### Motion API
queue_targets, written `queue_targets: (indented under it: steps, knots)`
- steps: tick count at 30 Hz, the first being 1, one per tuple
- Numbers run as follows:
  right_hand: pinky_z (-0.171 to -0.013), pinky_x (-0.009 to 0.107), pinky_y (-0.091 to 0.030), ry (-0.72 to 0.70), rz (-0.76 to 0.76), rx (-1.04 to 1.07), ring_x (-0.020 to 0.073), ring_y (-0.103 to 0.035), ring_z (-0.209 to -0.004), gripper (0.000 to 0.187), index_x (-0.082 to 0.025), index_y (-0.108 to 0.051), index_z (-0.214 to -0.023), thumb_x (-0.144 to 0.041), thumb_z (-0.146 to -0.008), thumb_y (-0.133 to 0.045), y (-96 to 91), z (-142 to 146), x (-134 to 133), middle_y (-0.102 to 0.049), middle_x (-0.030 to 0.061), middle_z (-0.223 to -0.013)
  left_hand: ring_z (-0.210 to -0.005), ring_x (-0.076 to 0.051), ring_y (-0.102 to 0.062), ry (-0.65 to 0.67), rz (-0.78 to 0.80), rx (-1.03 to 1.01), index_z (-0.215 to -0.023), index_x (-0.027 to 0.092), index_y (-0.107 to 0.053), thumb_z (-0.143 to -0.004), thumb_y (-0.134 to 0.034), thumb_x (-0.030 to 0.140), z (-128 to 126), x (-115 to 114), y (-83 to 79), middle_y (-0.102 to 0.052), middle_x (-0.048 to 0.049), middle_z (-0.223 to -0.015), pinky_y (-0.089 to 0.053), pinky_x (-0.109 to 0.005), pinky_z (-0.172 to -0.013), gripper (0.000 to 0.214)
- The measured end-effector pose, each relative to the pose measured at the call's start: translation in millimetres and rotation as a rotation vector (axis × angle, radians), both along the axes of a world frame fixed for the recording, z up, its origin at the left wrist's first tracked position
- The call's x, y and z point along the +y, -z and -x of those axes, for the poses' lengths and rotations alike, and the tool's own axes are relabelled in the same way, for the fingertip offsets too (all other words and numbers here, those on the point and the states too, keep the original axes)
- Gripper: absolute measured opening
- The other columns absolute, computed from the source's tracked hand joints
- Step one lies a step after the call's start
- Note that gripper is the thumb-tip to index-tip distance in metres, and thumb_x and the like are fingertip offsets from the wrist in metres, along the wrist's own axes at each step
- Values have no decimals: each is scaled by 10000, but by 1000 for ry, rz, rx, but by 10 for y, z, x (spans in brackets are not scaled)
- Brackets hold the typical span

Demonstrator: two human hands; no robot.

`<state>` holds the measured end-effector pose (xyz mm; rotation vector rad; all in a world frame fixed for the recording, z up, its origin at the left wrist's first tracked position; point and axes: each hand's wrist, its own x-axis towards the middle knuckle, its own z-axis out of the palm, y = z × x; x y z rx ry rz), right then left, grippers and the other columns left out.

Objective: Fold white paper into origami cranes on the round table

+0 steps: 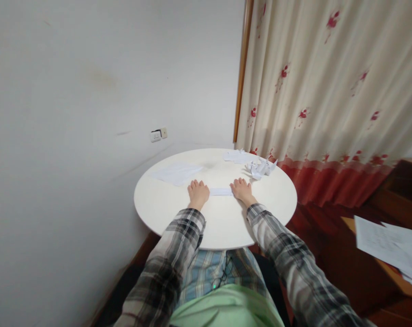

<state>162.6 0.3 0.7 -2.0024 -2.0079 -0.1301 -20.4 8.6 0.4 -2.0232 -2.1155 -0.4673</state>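
A narrow folded strip of white paper (221,191) lies on the round white table (165,206). My left hand (198,193) rests on the strip's left end, fingers curled down onto it. My right hand (241,189) presses the strip's right end with its fingers bent onto the paper. Both arms wear plaid sleeves. The part of the strip under each hand is hidden.
A loose white sheet (177,173) lies left of my hands. Folded paper figures (260,168) and another sheet (238,156) sit at the table's far right. A flowered curtain (328,100) hangs behind. Papers (389,247) lie on a wooden surface at right. A wall socket (158,134) is at left.
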Motion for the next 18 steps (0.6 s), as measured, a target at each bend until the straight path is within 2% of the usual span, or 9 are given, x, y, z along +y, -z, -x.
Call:
queue_targets:
  steps: [3, 6, 9, 13, 18]
  knots:
    - [-927, 454, -276, -3, -6, 2, 251, -345, -1179, 381, -141, -468, -1111, -377, -908, -250, 21, -13, 26, -421, 163, -1257, -1245, -259, -330, 130, -73, 1, -1196, 146, -490, -861, -319, 225, -21, -6, -25, -403, -139, -1336, -267, -417, -1007, 384]
    - [-928, 454, -273, -4, -10, -5, 248, -341, -1182, 385, -142, -463, -1119, -381, -910, -245, 49, -31, 59, -409, 165, -1270, -1178, -167, -413, 427, -91, -68, -1187, 183, -504, -863, -308, 172, -65, -16, -56, -481, -66, -1278, -305, -309, -1007, 379]
    - [-927, 451, -276, 0, -23, -7, 247, -341, -1182, 390, -143, -462, -1121, -385, -910, -242, 65, -44, 79, -409, 166, -1273, -1116, -131, -471, 635, -70, -171, -1144, 187, -544, -881, -328, 257, -114, -24, -61, -563, -27, -1189, -325, -257, -997, 347]
    - [-924, 448, -281, 4, -31, -6, 251, -346, -1178, 384, -138, -469, -1113, -379, -909, -250, 64, -46, 84, -413, 171, -1271, -1134, -145, -475, 715, -21, -253, -1147, 176, -555, -825, -454, 401, -141, -26, -35, -558, -31, -1210, -320, -247, -1004, 406]
    - [-917, 447, -287, 6, -22, -3, 249, -359, -1163, 380, -132, -478, -1106, -365, -911, -250, 32, -40, 76, -434, 169, -1244, -1141, -159, -482, 697, 110, -304, -1149, 194, -565, -763, -552, 379, -135, -26, -36, -547, -27, -1227, -331, -247, -997, 428]
